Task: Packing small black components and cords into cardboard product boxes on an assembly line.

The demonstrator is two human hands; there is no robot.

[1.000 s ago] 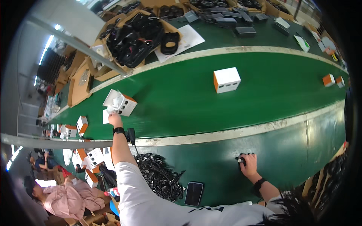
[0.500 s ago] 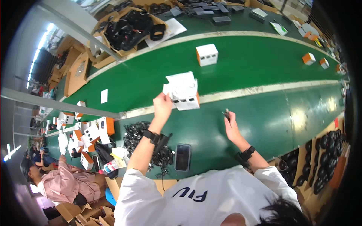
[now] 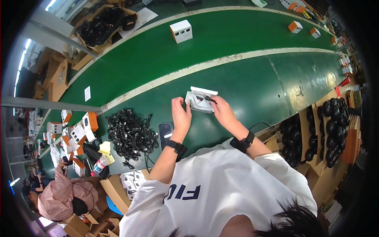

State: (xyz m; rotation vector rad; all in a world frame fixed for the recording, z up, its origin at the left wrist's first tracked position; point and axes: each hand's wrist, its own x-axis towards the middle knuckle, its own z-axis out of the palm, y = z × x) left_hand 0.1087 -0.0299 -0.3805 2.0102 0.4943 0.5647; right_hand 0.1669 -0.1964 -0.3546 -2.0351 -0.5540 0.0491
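An opened white box (image 3: 204, 90) sits on the green bench in front of me, its top flaps raised and a clear plastic bag (image 3: 194, 98) inside. Along the box's left side, the fingers of my left hand (image 3: 181, 116) close on its edge. From the right, my right hand (image 3: 224, 113) pinches a small black cable (image 3: 208, 98) over the box opening. What lies under the plastic is hidden. To the left of my left hand are a dark phone (image 3: 166, 130) and a tangled heap of black cables (image 3: 130, 134).
Beyond the bench runs a green conveyor belt (image 3: 138, 67) carrying a closed white-and-orange box (image 3: 181, 31) and smaller boxes (image 3: 295, 27). More boxes (image 3: 90, 121) and a bottle (image 3: 100, 165) stand at left, near a person in pink (image 3: 65, 193). Black round parts (image 3: 335, 130) fill cartons at right.
The box has come from the belt edge onto the bench closer to me. My right hand has moved left with the cable to the box opening. The view has shifted.
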